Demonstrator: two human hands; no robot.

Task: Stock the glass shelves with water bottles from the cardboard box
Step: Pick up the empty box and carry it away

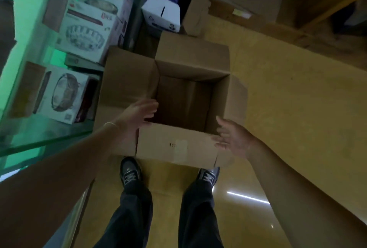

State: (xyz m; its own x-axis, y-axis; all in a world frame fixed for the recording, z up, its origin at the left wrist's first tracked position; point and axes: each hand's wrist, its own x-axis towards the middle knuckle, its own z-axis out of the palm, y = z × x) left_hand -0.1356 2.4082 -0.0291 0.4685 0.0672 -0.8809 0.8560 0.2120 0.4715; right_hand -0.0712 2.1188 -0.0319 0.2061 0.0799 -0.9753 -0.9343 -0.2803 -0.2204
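Box (178,144) sits open on the floor (288,109) w/ all flaps spread, just ahead of the shoes (130,172); inside looks dark, contents can't be made out. Left hand (137,116) is over the near-left corner, fingers straight, grip released, apparently touching the left flap; right hand (232,136) is at the near flap's right end, fingers spread, grip also released, holding nothing. Glass shelf (39,138) lies left of the box, w/ white product cartons (85,33) behind it.
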